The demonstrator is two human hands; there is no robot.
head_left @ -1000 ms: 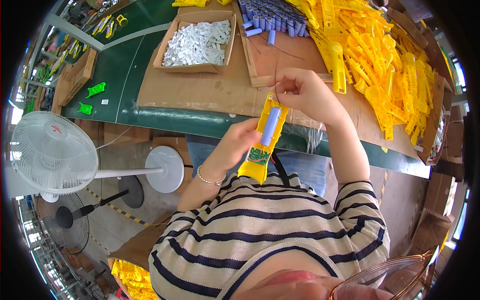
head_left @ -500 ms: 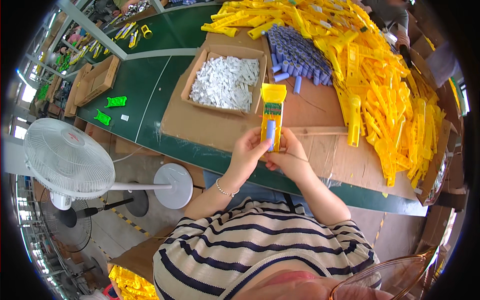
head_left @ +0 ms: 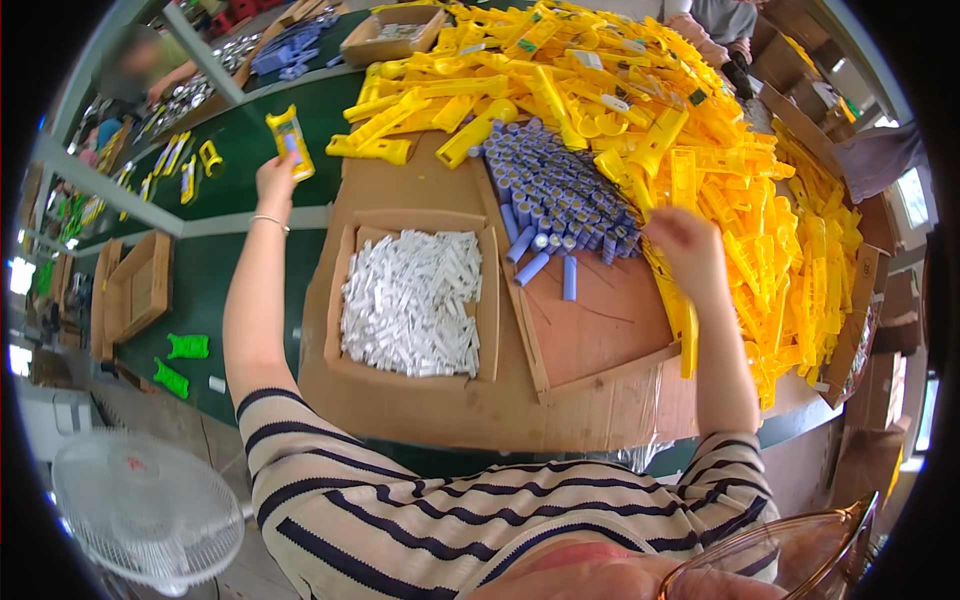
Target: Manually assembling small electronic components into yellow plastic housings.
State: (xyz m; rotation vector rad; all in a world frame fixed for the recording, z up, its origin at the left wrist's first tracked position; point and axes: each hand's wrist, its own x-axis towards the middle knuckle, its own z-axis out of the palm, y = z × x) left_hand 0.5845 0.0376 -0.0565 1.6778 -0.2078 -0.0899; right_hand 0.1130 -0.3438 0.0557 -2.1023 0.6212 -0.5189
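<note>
Stretched out to the far left, my left hand (head_left: 276, 183) grips a yellow plastic casing (head_left: 290, 140) with a flared head, over the green table. A blue cylindrical battery cell shows inside that casing, partly behind my fingers. On the right, my right hand (head_left: 686, 245) is at the near left edge of a big heap of yellow casings (head_left: 745, 240). Its fingers bend downward, and whether they hold anything is not visible. Just left of it stand many blue battery cells (head_left: 560, 195) packed upright, a few lying loose on the tray.
A cardboard box (head_left: 488, 300) of small white parts stands between my arms. Left lie green plastic pieces (head_left: 188, 346) and an open carton (head_left: 140, 290). Several casings (head_left: 188, 180) rest on the far-left green table (head_left: 240, 215). A white fan (head_left: 150, 510) stands lower left; other people sit beyond.
My hands have parted from in front of my body. The left carried the casing with its blue cell far left; the right let go and moved to the yellow heap. The view has shifted too.
</note>
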